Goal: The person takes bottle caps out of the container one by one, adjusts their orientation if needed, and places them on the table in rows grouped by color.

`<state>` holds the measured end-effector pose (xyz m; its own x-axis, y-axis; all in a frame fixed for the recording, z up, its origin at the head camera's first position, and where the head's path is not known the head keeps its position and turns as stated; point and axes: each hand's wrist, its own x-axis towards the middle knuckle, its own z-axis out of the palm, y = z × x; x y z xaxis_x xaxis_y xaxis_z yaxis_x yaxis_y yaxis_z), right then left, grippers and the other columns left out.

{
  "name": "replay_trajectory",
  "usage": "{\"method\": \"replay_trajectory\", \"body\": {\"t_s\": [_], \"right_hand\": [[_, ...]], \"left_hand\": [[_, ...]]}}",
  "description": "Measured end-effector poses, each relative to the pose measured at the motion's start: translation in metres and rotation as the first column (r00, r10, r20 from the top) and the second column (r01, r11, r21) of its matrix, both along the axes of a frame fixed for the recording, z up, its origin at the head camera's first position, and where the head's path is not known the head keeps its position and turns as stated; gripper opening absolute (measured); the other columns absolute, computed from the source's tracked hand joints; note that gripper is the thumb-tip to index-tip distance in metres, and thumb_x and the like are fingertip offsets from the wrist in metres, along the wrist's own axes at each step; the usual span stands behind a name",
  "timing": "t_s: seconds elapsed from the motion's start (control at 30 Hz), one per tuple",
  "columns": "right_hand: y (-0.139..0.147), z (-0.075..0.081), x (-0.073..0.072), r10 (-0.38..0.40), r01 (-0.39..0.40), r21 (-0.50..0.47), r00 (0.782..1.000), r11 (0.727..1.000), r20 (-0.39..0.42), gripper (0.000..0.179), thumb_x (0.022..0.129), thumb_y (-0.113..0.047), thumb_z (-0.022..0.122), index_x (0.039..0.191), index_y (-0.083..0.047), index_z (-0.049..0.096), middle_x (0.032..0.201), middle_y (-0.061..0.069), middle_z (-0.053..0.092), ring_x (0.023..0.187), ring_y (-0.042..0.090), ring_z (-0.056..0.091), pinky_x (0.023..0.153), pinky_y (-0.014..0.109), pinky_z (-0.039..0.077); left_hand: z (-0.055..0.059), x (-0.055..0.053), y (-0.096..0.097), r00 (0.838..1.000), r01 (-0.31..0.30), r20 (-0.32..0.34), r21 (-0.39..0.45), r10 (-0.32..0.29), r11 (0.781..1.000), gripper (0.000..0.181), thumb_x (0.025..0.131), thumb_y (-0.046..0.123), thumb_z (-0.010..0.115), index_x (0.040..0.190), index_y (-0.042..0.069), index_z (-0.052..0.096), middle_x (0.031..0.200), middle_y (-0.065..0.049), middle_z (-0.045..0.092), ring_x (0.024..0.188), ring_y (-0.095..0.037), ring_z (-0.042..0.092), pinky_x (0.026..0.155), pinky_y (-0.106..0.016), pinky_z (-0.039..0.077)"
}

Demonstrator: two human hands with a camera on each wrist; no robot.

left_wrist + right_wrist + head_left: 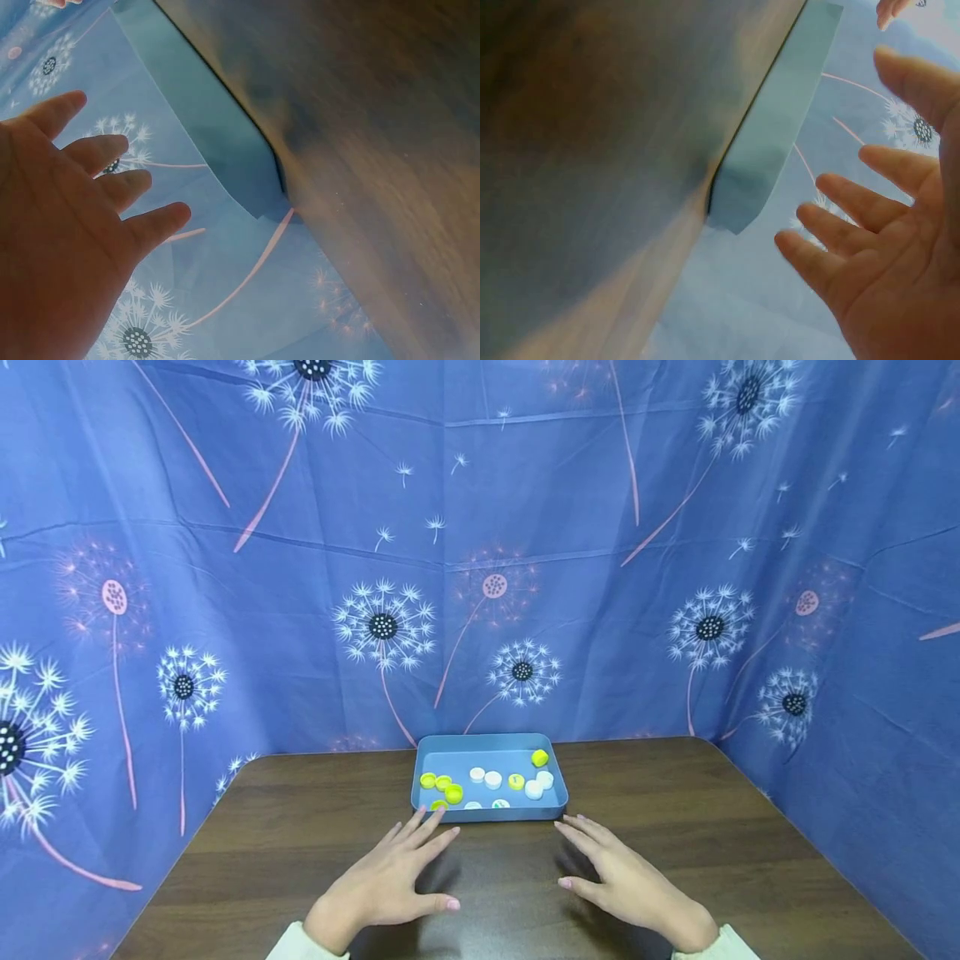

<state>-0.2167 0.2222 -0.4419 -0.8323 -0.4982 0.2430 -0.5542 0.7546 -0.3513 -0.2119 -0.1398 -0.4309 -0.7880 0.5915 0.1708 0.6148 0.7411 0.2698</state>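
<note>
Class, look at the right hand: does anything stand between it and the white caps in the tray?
Only the near wall of the blue tray visibly stands between the right hand and the white caps; the tray's top is open.

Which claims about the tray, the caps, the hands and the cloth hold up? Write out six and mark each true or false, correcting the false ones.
1. The blue tray rests on the wooden table. True.
2. The left hand is curled into a fist. False: its fingers are spread and it holds nothing.
3. The right hand holds nothing. True.
4. Every cap in the tray is white. False: yellow caps lie there besides white caps.
5. A yellow piece lies near the tray's far right corner. True.
6. The cloth behind the table is plain. False: it has a dandelion pattern.
</note>
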Motion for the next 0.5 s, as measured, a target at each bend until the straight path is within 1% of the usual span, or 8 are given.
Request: {"method": "replay_trajectory", "body": {"t_s": [0.13,0.2,0.3,0.37,0.5], "right_hand": [[-0.002,0.002,-0.005,-0.029,0.026,-0.038,0.997,0.999,-0.073,0.056,0.09,-0.03,0.074,0.14,-0.012,0.056,0.137,0.005,0.057,0.124,0.025,0.057,0.096,0.046,0.051],[-0.003,0.003,-0.009,-0.039,0.032,-0.067,0.994,0.997,-0.106,0.05,0.088,-0.024,0.076,0.134,-0.012,0.06,0.129,0.001,0.062,0.116,0.02,0.061,0.092,0.041,0.054],[-0.004,0.004,-0.016,-0.058,0.046,-0.091,0.989,0.995,-0.139,0.043,0.087,-0.019,0.077,0.128,-0.012,0.065,0.121,-0.002,0.066,0.109,0.016,0.065,0.086,0.036,0.056],[-0.003,0.005,-0.021,-0.074,0.06,-0.098,0.986,0.993,-0.152,0.04,0.087,-0.018,0.077,0.125,-0.012,0.067,0.118,-0.002,0.067,0.106,0.015,0.065,0.084,0.035,0.057],[-0.004,0.006,-0.032,-0.094,0.076,-0.107,0.979,0.991,-0.183,0.037,0.086,-0.017,0.079,0.121,-0.011,0.069,0.115,-0.004,0.068,0.104,0.015,0.066,0.084,0.036,0.057]], "left_hand": [[0.0,0.001,0.0,1.0,0.006,0.023,0.017,-0.006,1.0,0.083,0.086,0.067,0.061,0.153,0.023,0.039,0.163,-0.007,0.025,0.149,-0.035,0.022,0.113,-0.061,0.028],[0.001,0.001,0.001,0.999,0.007,0.041,0.029,-0.008,1.0,0.082,0.087,0.066,0.061,0.152,0.022,0.041,0.161,-0.007,0.029,0.148,-0.034,0.025,0.113,-0.06,0.029],[0.004,0.001,0.002,0.997,0.01,0.072,0.04,-0.013,0.999,0.081,0.088,0.067,0.059,0.151,0.019,0.043,0.158,-0.007,0.036,0.145,-0.034,0.032,0.113,-0.058,0.031],[0.006,0.001,0.002,0.997,0.01,0.082,0.044,-0.013,0.999,0.081,0.088,0.067,0.059,0.151,0.019,0.044,0.156,-0.007,0.04,0.143,-0.032,0.036,0.112,-0.056,0.034],[0.007,0.004,-0.001,0.998,0.01,0.066,0.056,-0.013,0.998,0.078,0.089,0.067,0.059,0.149,0.019,0.046,0.152,-0.006,0.045,0.139,-0.029,0.042,0.108,-0.052,0.04]]}}
